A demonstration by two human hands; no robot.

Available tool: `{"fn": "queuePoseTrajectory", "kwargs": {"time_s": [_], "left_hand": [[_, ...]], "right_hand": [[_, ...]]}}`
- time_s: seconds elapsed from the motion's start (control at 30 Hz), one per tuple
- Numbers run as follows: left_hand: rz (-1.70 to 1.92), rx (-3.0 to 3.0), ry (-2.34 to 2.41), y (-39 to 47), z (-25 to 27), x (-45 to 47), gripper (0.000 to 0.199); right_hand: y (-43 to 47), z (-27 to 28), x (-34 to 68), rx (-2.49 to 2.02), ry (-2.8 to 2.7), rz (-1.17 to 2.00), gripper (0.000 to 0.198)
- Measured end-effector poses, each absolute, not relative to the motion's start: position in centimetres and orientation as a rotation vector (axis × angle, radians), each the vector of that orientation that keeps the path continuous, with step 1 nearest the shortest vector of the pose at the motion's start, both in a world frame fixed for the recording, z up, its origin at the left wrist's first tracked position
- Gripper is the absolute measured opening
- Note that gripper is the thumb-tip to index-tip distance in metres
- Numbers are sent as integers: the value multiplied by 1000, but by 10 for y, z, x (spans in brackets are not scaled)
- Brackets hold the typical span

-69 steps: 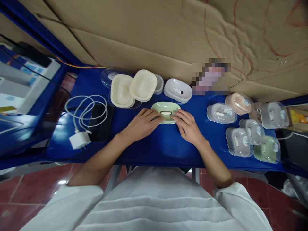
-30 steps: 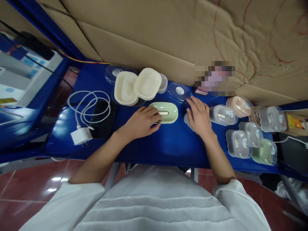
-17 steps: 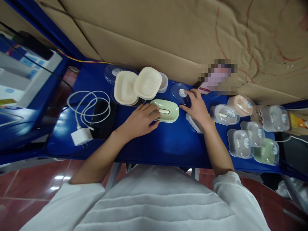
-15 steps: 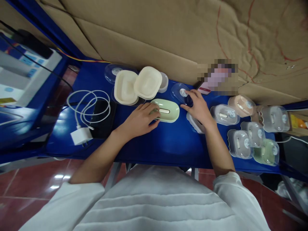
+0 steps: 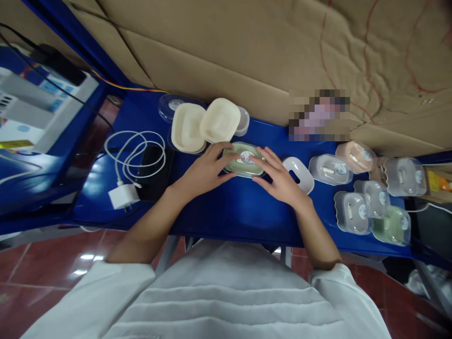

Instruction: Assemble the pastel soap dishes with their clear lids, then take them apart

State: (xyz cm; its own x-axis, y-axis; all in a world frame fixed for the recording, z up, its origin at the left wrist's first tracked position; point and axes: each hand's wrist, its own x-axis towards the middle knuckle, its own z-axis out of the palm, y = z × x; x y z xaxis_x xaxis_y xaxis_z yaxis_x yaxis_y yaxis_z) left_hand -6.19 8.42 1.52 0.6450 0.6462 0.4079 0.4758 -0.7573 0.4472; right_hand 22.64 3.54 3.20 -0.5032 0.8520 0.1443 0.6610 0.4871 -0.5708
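Note:
A pale green oval dish (image 5: 231,167) lies in the middle of the blue table, with a clear lid (image 5: 247,148) over it that carries a round printed sticker. My left hand (image 5: 206,172) grips the left end of the dish, fingers on top and thumb at the near side. From the right, my right hand (image 5: 282,181) holds the clear lid, fingers curved over its right end and thumb low in front. Whether the lid is fully seated cannot be made out. Just beyond my right hand is a white oval piece with a slot (image 5: 300,172).
Two cream trays (image 5: 221,120) lie behind my left hand, near another clear lid (image 5: 169,106). Several lidded boxes (image 5: 353,212) stand at the right. A coiled white cable with a charger (image 5: 123,195) rests on a dark object at left. Cardboard (image 5: 219,61) walls the back.
My right hand has brought the clear lid from the back of the table leftward and onto the green dish. The white slotted piece is now uncovered. My left hand stays at the dish.

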Motion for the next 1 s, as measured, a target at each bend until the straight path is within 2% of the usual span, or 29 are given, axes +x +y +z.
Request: {"fn": "queuePoseTrajectory", "kwargs": {"time_s": [0.2,0.73,0.9,1.0], "left_hand": [[832,2502,931,88,13,-65,45],[704,2521,1021,90,13,-69,43],[711,2546,1010,88,16,-69,41],[711,2551,1018,86,16,-68,38]], "right_hand": [[35,28,218,-1303,-2414,528,64],[30,39,205,-1422,-2573,311,56],[-18,43,233,-1714,-2316,70,70],[-59,28,248,-1858,-2147,-19,58]]}}
